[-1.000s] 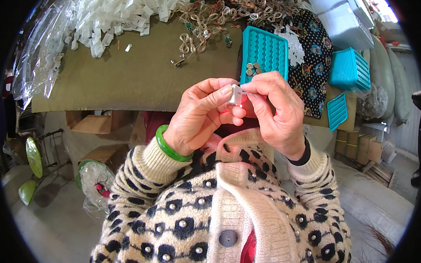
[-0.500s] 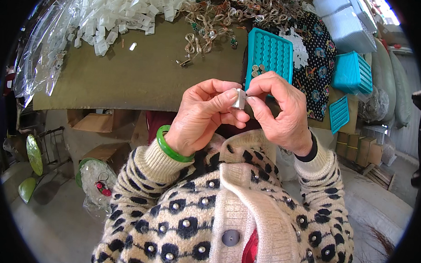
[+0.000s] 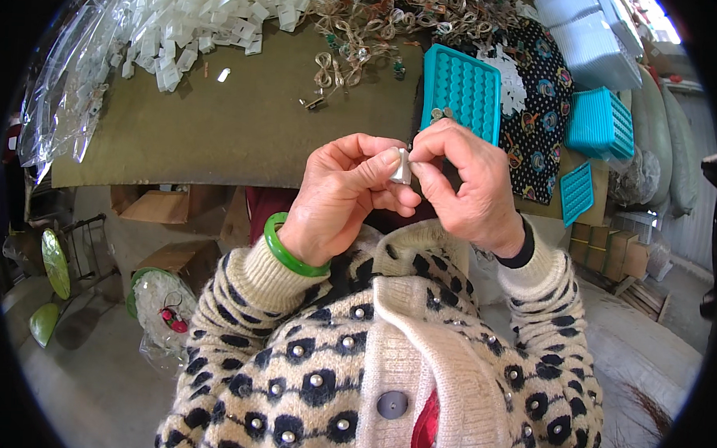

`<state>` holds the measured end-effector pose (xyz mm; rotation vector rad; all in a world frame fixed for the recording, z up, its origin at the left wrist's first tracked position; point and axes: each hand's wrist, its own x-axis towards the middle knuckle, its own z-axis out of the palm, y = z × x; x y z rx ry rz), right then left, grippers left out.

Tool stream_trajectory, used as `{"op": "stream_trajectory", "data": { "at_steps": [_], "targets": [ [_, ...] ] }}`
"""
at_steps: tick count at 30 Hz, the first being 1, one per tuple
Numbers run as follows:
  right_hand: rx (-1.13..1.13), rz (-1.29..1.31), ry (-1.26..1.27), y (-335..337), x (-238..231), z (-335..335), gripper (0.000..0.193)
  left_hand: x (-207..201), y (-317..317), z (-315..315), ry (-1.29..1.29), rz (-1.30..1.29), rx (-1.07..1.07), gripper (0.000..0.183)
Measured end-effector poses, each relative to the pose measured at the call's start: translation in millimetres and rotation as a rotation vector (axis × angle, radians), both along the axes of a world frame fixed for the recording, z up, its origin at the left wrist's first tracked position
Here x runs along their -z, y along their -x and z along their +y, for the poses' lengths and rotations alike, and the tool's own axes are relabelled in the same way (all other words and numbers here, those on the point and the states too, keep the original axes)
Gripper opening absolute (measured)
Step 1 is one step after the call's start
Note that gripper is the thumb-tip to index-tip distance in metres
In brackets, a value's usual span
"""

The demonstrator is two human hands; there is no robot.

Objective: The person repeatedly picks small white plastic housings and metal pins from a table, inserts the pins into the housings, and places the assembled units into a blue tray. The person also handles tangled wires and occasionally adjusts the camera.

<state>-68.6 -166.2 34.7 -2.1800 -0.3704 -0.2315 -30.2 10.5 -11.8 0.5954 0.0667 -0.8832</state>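
My left hand [image 3: 336, 188], with a green bangle at its wrist, pinches a small white plastic casing [image 3: 402, 167] between thumb and fingers above the table's near edge. Thumb and forefinger of my right hand [image 3: 474, 185] are pressed together against the casing's right side. Whatever they grip there is too small to make out. Just beyond the right hand lies a teal tray [image 3: 467, 89] with rows of round hollows, and a few small round metal discs [image 3: 440, 114] show at its near left corner.
White plastic casings [image 3: 207, 25] are heaped at the far left beside clear plastic bags [image 3: 67, 95]. Coiled wires with small parts [image 3: 340, 65] lie at the back middle. Stacked teal trays [image 3: 601, 126] stand at the right. A small metal-ended part [image 3: 311, 103] rests on the table [image 3: 219, 132].
My right hand has shifted slightly left, its fingertips closer against the casing. It now covers more of the discs by the tray. My left hand has barely moved.
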Motion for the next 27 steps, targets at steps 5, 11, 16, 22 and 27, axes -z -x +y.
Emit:
{"op": "stream_trajectory", "data": {
  "at_steps": [5, 11, 16, 22, 27],
  "targets": [
    [-0.003, -0.010, -0.002, -2.9, 0.7, -2.1, 0.013, -0.2, -2.2, 1.2, 0.050, 0.017, -0.010, 0.014],
    [-0.072, -0.014, 0.125, -9.3, -3.7, 6.8, 0.014, 0.6, -1.8, 7.6, -0.093, -0.052, -0.004, 0.022],
    [-0.183, -0.107, 0.201, -47.4, -20.9, 6.8, 0.015, -3.3, -3.0, 28.0, 0.003, -0.041, -0.087, 0.024],
    [-0.283, -0.462, 0.659, -92.8, 8.5, 38.1, 0.017, -3.5, -5.8, 50.8, -0.097, -0.118, -0.144, 0.022],
    [-0.272, -0.476, 0.896, -110.5, 25.0, 50.1, 0.013, -3.0, -5.3, 51.9, -0.116, -0.107, -0.133, 0.022]
  ]
}}
